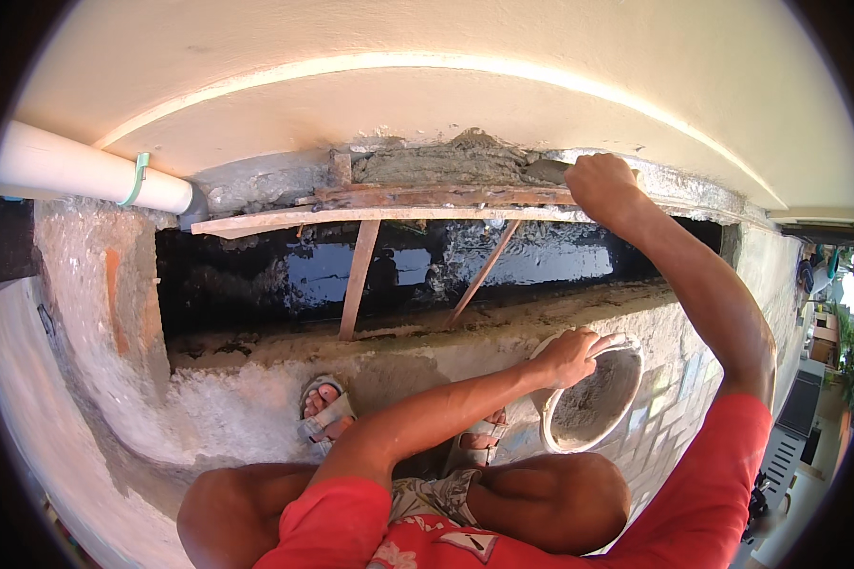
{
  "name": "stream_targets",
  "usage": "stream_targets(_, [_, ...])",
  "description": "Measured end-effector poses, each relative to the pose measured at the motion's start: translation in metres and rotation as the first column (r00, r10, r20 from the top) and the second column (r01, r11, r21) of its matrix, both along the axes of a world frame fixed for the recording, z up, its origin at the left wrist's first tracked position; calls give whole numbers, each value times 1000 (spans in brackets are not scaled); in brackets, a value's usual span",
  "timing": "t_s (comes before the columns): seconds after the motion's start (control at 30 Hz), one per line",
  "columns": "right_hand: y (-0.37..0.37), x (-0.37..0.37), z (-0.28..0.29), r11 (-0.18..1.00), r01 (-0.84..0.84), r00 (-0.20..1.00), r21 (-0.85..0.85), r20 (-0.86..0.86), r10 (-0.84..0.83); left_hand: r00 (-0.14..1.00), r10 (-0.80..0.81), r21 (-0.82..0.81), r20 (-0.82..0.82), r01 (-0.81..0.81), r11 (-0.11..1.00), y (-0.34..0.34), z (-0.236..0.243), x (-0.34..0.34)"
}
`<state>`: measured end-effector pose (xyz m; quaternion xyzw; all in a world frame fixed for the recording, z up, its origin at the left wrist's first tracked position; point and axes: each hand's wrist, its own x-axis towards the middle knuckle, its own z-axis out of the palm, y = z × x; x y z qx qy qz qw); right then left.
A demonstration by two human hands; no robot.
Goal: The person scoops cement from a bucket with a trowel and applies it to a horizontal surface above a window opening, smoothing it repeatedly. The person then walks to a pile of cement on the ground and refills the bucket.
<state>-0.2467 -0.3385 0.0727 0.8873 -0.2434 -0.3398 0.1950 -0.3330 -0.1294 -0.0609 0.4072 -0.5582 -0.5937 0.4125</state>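
Observation:
My right hand [605,185] is closed around a trowel, whose grey blade [547,171] points left. The blade touches a strip of rough wet mortar [446,165] along the foot of the wall. Below the mortar, a wooden board [417,197] lies lengthwise on the far side of the drain. Nearer to me, my left hand [569,358] grips the rim of a pale bucket [547,422], which tilts on the ground. Grey mortar [590,403] coats its inside. My right fist hides the trowel's handle.
Dark water [399,270] lies in the open drain ahead of my feet. Two wooden struts [359,280] slant across it to the board. A white pipe [76,166] runs along the cream wall [446,104] at the left. Paving tiles [669,408] cover the ground at right.

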Motion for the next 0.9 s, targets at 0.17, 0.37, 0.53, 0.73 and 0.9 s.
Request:
stream_targets(0.17, [8,12,50,998,24,975,-64,224,-9,998,66,3,0,-66,998,5,-3,-1])
stream_targets(0.37, [6,15,-2,996,-61,998,-72,23,63,1000,16,-21,3,-16,1000,2,-4,4])
stream_targets(0.53, [10,10,1,998,-29,998,-50,51,32,1000,-7,14,16,7,1000,3,-2,-4])
stream_targets(0.73, [20,22,46,999,19,980,-45,197,-10,999,35,47,-30,-34,998,6,1,7])
stream_targets(0.9, [1,-16,-20,999,5,999,36,47,-7,997,-77,61,23,75,995,-3,10,4])
